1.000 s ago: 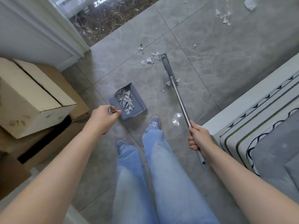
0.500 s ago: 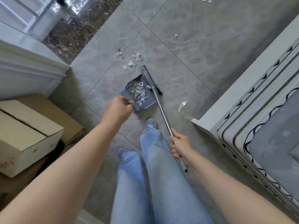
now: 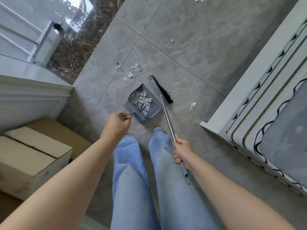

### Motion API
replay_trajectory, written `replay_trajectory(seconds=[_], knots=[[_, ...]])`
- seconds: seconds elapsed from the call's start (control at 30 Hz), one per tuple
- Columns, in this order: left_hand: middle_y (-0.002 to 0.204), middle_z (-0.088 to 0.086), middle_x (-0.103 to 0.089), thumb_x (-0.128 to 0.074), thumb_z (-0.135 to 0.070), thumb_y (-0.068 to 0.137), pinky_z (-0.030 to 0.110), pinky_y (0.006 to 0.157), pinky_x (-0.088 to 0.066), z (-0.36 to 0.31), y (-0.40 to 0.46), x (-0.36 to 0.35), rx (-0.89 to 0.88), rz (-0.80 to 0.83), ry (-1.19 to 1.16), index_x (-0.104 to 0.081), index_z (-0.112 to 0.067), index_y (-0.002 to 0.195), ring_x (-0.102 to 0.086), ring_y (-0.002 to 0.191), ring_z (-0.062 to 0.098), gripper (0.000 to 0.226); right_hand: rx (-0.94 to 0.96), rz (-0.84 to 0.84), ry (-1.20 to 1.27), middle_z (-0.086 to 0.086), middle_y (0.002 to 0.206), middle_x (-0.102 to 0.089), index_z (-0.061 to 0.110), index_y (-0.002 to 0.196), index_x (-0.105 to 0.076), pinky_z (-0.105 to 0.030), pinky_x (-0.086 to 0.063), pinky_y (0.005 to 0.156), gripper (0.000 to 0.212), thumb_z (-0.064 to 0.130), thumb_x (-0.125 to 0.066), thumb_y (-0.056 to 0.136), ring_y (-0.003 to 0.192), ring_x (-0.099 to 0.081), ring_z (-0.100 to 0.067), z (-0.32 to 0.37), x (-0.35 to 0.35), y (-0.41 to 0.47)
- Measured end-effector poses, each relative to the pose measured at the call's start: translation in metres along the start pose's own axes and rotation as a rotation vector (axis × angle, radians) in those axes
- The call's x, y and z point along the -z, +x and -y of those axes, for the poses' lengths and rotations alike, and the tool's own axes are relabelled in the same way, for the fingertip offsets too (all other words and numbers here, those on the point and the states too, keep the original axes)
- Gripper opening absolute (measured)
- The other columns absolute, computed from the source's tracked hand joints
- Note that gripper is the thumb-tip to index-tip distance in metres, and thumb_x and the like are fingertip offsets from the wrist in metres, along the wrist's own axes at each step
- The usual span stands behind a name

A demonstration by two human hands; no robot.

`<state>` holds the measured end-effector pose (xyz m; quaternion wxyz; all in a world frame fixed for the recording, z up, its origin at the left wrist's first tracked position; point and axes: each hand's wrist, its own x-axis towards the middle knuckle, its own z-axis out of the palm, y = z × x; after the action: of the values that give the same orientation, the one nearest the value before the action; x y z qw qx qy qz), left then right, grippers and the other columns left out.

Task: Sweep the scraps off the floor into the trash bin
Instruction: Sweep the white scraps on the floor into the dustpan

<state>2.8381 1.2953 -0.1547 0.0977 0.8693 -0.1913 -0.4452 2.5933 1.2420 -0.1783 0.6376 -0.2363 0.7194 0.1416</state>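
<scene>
The right hand (image 3: 181, 152) grips the broom (image 3: 166, 113) pole; the left hand (image 3: 116, 126) is curled round the dustpan (image 3: 143, 103) handle. The pan rests on the floor (image 3: 199, 52), white scraps heaped inside, the black bristles just beside it. Beyond, loose scraps (image 3: 132, 72) lie scattered.

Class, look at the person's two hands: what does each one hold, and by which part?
The left hand grips the dustpan by the end of its handle. The right hand grips the broom by its metal pole, near the upper end.
</scene>
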Motion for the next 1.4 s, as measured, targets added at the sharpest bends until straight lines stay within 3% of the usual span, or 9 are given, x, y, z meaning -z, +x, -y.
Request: replay_trajectory(seconds=[0.17,0.4,0.6,0.77,0.93,1.13,1.23,1.33,1.4], knots=[[0.05,0.003,-0.051,-0.057,-0.037,0.095,0.024,0.041,-0.039,-0.012,-0.004,0.013,-0.04,0.135,0.076,-0.057,-0.021,0.073,-0.045,0.037,0.021,0.027,0.018,0.044,0.131,0.004,0.051,-0.028,0.041,0.139,-0.047,-0.017,-0.019,0.035,0.042,0.019,-0.041,0.103,0.039,-0.023,-0.009,-0.029,0.015,-0.041],[0.054,0.004,-0.051,-0.053,-0.035,0.098,0.019,0.03,-0.032,-0.052,0.014,0.016,-0.202,0.228,0.293,-0.054,-0.026,0.068,-0.043,0.034,0.02,0.031,0.048,-0.222,0.305,0.001,0.058,-0.028,0.037,0.141,-0.044,-0.016,-0.02,0.031,0.045,0.014,-0.039,0.103,0.041,-0.023,-0.011,0.002,0.083,-0.004],[0.053,0.008,-0.048,-0.053,-0.035,0.098,0.023,0.035,-0.034,-0.058,0.023,0.011,-0.21,0.202,0.315,-0.057,-0.002,0.075,-0.041,0.034,0.024,0.04,-0.078,-0.183,0.274,-0.001,0.063,-0.036,0.033,0.11,-0.04,-0.015,-0.024,0.034,0.045,-0.006,-0.031,0.09,0.036,-0.027,-0.01,0.013,0.078,0.046],[0.055,0.008,-0.048,-0.053,-0.033,0.098,0.023,0.034,-0.034,-0.059,0.02,0.009,-0.214,0.188,0.332,-0.06,-0.012,0.073,-0.043,0.038,0.027,0.033,-0.053,-0.013,0.312,0.001,0.059,-0.035,0.034,0.147,-0.036,-0.022,-0.023,0.034,0.061,-0.001,-0.042,0.097,0.04,-0.028,-0.009,-0.015,0.044,0.006],[0.057,0.007,-0.054,-0.052,-0.032,0.098,0.027,0.046,-0.041,-0.059,0.011,0.008,-0.231,0.146,0.382,-0.069,-0.011,0.085,-0.049,0.049,0.027,0.029,0.034,-0.04,0.387,0.004,0.05,-0.034,0.035,0.15,-0.031,-0.02,-0.025,0.033,0.064,0.001,-0.045,0.097,0.038,-0.028,-0.008,-0.016,0.047,-0.024],[0.059,0.009,-0.057,-0.054,-0.029,0.096,0.032,0.056,-0.042,-0.058,0.012,0.005,-0.259,0.107,0.377,-0.068,-0.008,0.079,-0.054,0.062,0.033,0.031,-0.015,-0.146,0.286,0.001,0.068,-0.042,0.037,0.151,-0.028,-0.021,-0.026,0.035,0.071,-0.004,-0.037,0.093,0.041,-0.03,-0.012,0.018,0.045,0.019],[0.053,0.006,-0.05,-0.054,-0.028,0.095,0.031,0.052,-0.035,-0.052,0.018,0.004,-0.252,0.134,0.335,-0.058,-0.016,0.064,-0.049,0.059,0.031,0.034,-0.064,-0.086,0.247,0.006,0.07,-0.042,0.038,0.141,-0.042,-0.02,-0.026,0.033,0.06,0.0,-0.036,0.096,0.039,-0.03,-0.013,0.017,0.0,0.013],[0.052,0.003,-0.048,-0.053,-0.028,0.096,0.03,0.049,-0.031,-0.053,0.023,0.006,-0.255,0.165,0.31,-0.055,-0.015,0.062,-0.044,0.057,0.026,0.035,-0.143,0.045,0.447,0.007,0.05,-0.035,0.033,0.094,-0.054,-0.015,-0.018,0.031,0.025,0.013,-0.04,0.101,0.031,-0.023,-0.009,0.012,-0.038,-0.011],[0.054,0.004,-0.05,-0.052,-0.03,0.096,0.028,0.047,-0.031,-0.056,0.028,0.011,-0.252,0.198,0.31,-0.057,-0.013,0.067,-0.045,0.055,0.023,0.035,-0.118,0.072,0.58,0.006,0.042,-0.028,0.032,0.101,-0.06,-0.013,-0.016,0.03,0.024,0.012,-0.045,0.1,0.029,-0.022,-0.006,0.012,-0.05,-0.027]])
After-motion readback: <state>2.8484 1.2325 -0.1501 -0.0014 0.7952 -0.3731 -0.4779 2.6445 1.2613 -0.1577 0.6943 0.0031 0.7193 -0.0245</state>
